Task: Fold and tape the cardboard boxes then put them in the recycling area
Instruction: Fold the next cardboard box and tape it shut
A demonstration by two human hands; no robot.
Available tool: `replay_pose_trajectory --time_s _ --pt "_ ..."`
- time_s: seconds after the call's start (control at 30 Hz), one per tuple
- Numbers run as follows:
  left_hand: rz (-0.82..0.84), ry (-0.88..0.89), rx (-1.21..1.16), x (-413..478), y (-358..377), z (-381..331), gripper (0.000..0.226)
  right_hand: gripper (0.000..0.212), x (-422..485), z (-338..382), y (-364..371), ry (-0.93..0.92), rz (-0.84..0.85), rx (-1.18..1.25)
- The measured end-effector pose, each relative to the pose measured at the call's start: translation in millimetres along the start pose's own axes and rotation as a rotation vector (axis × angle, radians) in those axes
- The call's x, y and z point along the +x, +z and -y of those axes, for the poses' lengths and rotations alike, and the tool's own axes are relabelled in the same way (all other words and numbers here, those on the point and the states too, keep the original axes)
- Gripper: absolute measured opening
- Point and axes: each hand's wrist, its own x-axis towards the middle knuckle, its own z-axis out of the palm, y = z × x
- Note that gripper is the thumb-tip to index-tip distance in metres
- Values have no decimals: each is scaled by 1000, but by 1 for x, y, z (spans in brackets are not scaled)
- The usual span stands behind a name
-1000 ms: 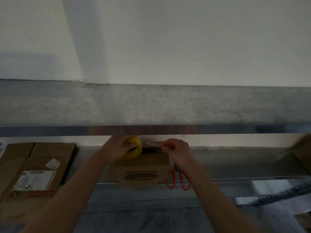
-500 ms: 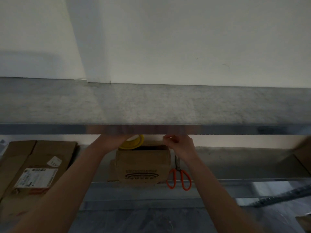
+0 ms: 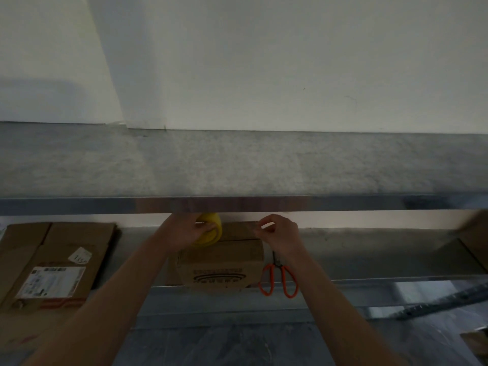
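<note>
Fingers (image 3: 205, 228) of the left hand (image 3: 184, 235) curl round the yellow tape roll (image 3: 211, 237), above the cardboard box (image 3: 221, 265)'s far left corner; the right hand (image 3: 281, 236) pinches the tape strip (image 3: 252, 228) over its right edge; the box stands on the shelf (image 3: 369, 260), orange scissors (image 3: 277, 281) beside it.

Left grip (image 3: 196, 231) curled; right grip (image 3: 280, 233) pinched

Nothing is legible: the dark printed logo (image 3: 217, 278) on the small brown cardboard box (image 3: 221, 257) and the white shipping label (image 3: 51, 282) on the far-left flattened brown cardboard sheet (image 3: 79, 239) are blurred.
</note>
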Motion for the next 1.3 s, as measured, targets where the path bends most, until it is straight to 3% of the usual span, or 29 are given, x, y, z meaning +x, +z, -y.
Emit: replay_pose_trajectory --time_s 0.17,0.3,0.5,0.8,0.9,1.0,1.13,1.3 --pt "-26 166 64 -4 2 1 45 19 4 -11 -11 81 31 91" --pt "-19 199 140 -3 4 -5 47 38 5 -17 -10 80 11 107" --pt "-51 247 239 1 14 -14 46 36 11 -37 -14 106 -35 122" --pt "-100 272 250 3 23 -24 41 35 11 -65 20 171 15 186" --pt "-114 168 247 6 27 -20 49 32 11 -69 30 205 39 264" --pt "-90 63 156 7 25 -10 53 34 9 -73 39 234 26 332" --pt "1 88 -124 3 21 -4 42 23 8 -75 49 236 -15 366" --pt "-2 117 -62 5 29 -15 53 24 2 -75 55 194 -32 362"
